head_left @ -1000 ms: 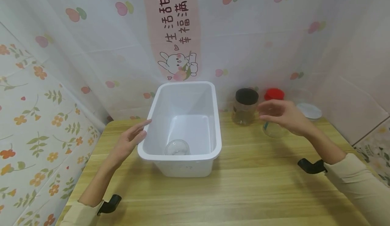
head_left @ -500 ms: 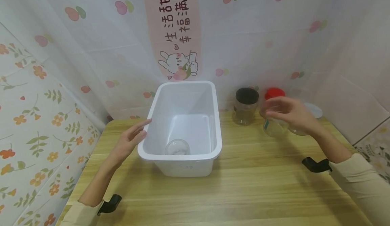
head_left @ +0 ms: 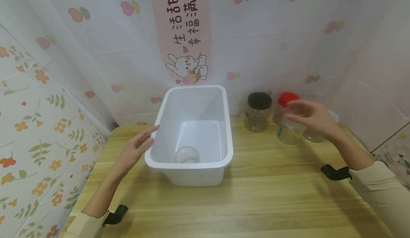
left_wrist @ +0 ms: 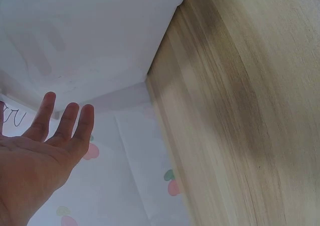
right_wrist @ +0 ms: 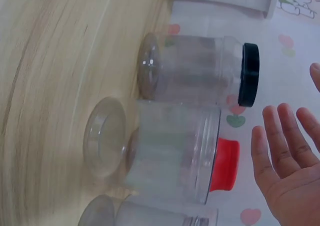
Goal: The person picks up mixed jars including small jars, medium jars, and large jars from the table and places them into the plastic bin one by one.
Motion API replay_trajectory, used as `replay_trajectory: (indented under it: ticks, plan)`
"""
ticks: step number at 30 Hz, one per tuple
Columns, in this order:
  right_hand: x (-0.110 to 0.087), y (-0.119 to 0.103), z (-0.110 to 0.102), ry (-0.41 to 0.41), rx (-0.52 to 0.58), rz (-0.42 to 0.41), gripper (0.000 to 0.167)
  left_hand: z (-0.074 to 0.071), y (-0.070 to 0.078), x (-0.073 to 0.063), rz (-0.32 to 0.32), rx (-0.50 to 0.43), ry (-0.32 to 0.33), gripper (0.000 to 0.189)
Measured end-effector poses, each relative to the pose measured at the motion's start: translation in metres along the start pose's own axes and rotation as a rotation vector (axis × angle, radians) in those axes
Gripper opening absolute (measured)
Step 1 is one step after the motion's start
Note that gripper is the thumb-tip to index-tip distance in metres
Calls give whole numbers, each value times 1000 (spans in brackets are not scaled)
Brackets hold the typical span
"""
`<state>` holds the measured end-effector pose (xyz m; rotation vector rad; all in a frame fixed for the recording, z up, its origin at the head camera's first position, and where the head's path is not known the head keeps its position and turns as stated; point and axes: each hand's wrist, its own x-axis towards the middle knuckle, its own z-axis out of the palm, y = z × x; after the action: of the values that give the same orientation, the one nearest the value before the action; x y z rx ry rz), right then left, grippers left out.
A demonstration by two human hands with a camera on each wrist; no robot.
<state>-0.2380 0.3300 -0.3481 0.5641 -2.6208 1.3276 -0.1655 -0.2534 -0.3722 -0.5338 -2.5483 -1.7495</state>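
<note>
My left hand (head_left: 136, 149) rests with its fingertips at the left rim of a white plastic bin (head_left: 228, 134); its fingers are extended in the left wrist view. Inside the bin, near the front, is a clear round container (head_left: 186, 156). Over at the right, my right hand (head_left: 312, 118) hovers above a clear lidless jar (head_left: 289, 133) with a small teal label, holding nothing. Spread fingers of that hand show beside the jars in the right wrist view. Behind the lidless jar stands a jar with a red lid (head_left: 288, 98).
A clear jar with a black lid (head_left: 259, 102) stands left of the red-lidded one. Another clear jar (head_left: 315, 135) is partly hidden behind my right wrist. The wooden table (head_left: 256, 195) meets a patterned curtain (head_left: 272, 45) at the back.
My right hand has shifted to the right over the jars, uncovering more of the lidless jar and the red lid. The left hand and the bin have stayed put.
</note>
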Motion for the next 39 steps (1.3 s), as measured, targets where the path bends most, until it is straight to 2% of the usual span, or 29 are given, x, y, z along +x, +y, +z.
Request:
replay_trajectory:
  ticks: [17,25,32,39]
  plan:
    - [-8,20,-9,73,23,74,47,1,1,0,10,-10,5,45]
    - [-15,25,-2,165,33,58,53,1,2,0,1,-14,3,46]
    - [-22,28,5,212,46,120,74,1,2,-1,-3,-14,-4,46]
    - [-26,34,17,257,53,118,95,2,1,-1,19,-32,-7,45]
